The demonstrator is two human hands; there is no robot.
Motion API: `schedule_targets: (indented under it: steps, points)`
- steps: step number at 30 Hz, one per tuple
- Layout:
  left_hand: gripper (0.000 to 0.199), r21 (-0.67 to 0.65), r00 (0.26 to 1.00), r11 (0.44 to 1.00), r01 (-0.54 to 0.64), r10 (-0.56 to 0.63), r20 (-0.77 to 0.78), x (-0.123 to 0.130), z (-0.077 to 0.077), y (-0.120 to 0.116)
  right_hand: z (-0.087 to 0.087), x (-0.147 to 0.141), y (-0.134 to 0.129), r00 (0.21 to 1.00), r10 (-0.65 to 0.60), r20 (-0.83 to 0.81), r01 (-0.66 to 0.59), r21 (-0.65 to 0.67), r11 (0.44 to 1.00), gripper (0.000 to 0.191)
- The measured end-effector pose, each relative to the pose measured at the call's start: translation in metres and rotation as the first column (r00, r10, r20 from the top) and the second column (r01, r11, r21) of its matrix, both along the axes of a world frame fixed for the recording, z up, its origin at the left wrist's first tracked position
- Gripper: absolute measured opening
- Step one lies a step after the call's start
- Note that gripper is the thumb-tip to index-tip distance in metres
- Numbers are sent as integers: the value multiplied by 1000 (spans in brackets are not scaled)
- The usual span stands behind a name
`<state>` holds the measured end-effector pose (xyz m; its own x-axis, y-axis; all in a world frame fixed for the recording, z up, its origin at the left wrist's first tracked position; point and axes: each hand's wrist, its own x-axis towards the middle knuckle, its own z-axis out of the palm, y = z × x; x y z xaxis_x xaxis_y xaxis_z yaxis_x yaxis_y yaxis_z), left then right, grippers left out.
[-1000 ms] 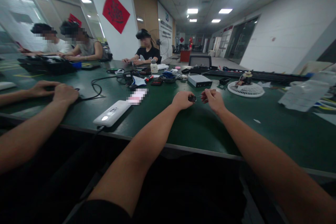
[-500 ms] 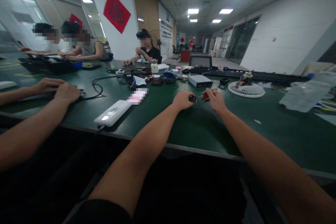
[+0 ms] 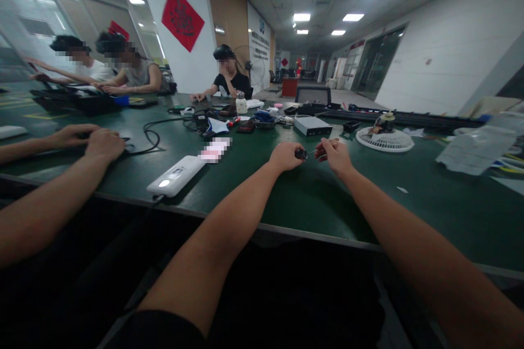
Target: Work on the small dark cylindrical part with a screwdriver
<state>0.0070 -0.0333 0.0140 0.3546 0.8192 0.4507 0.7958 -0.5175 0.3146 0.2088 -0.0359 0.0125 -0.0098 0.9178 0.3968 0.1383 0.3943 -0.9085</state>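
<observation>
Near the middle of the green table [image 3: 237,191], my left hand [image 3: 285,157] is closed round a small dark round part [image 3: 301,154], whose open end faces right. Just to its right, my right hand [image 3: 333,155] grips a thin screwdriver [image 3: 311,151], with the metal shaft pointing left at the dark part. Whether the tip touches the part is too small to tell. My fingers hide most of the screwdriver's handle. Beyond my hands lies a silver box [image 3: 313,125].
A white fan grille [image 3: 385,140] lies to the right, near clear plastic packaging [image 3: 469,144]. A white power bank-like device [image 3: 178,176] with a cable is at left. A neighbour's hands [image 3: 104,144] rest further left. Tools and cables clutter the back; three people sit beyond.
My right hand's fingers have shifted slightly on the screwdriver. My left hand stays in place with the dark part. Across the table, a person's raised hand has moved up towards the head.
</observation>
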Motion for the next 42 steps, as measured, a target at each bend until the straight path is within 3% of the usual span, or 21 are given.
schedule_targets:
  steps: [3, 8, 21, 28, 30, 34, 39, 42]
  points:
    - [40, 6, 1000, 1000, -6, 6, 8, 0, 0, 1, 0, 0, 0, 999, 20, -34, -20, 7, 1000, 60]
    - [41, -8, 1000, 1000, -5, 5, 7, 0, 0, 1, -1, 1, 1, 997, -15, 76, 13, 26, 1000, 61]
    - [40, 5, 1000, 1000, -20, 20, 1, 0, 0, 1, 0, 1, -1, 998, 25, 56, -29, 71, 997, 66]
    - [41, 0, 1000, 1000, -9, 9, -26, 0, -1, 1, -3, 3, 1, 975, -44, 217, 23, 98, 995, 62]
    - [41, -12, 999, 1000, -19, 19, -39, 1, 0, 1, -1, 4, -1, 970, -76, 231, 55, 95, 994, 60]
    - [38, -27, 998, 999, -40, 38, -43, 0, 0, 1, 5, 7, -7, 907, -257, 333, 214, 160, 964, 52]
    - [38, -12, 998, 999, -51, 50, -32, -1, -1, 2, -1, 8, -3, 951, -137, 276, 119, 82, 989, 37]
    - [38, -18, 998, 998, -56, 55, -40, 0, -2, 3, -11, 9, 5, 928, -119, 354, 76, 134, 988, 23]
